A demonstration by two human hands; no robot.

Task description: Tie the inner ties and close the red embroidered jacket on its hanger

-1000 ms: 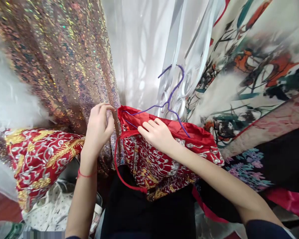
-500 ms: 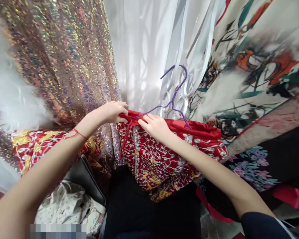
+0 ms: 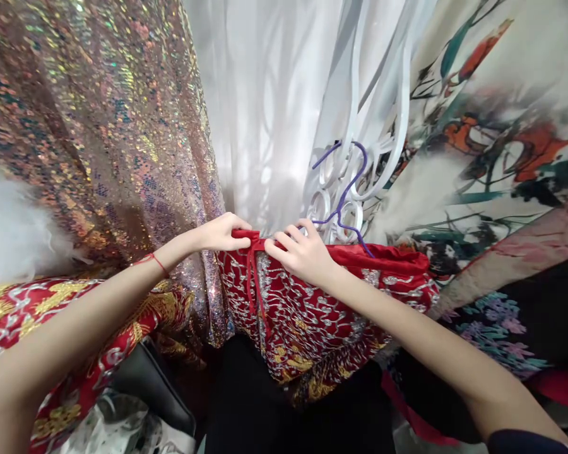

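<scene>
A red skirt (image 3: 307, 315) with silver and gold embroidery is stretched out in front of me, its plain red waistband (image 3: 378, 257) uppermost. My left hand (image 3: 224, 233) pinches the waistband's left end between thumb and fingers. Close beside it, my right hand (image 3: 303, 252) grips the same band, with some fingers curled above the edge. Thin red ties (image 3: 252, 284) dangle between the two hands. A purple hanger (image 3: 343, 202) rises out of the waistband; its left arm passes behind my right fingers, and its lower ends are hidden.
A sequined curtain (image 3: 137, 126) hangs at the left, beside white fluffy material (image 3: 19, 221). White scrolled metalwork (image 3: 402, 107) stands behind the hanger. Painted floral fabric (image 3: 515, 139) hangs at the right. More red-and-gold embroidered cloth (image 3: 52, 299) and a black bag-like object (image 3: 156, 384) lie lower left.
My hands and the skirt's waistband sit slightly lower in view. The right fingers have lifted and spread a little, and the ties hang more freely below the band.
</scene>
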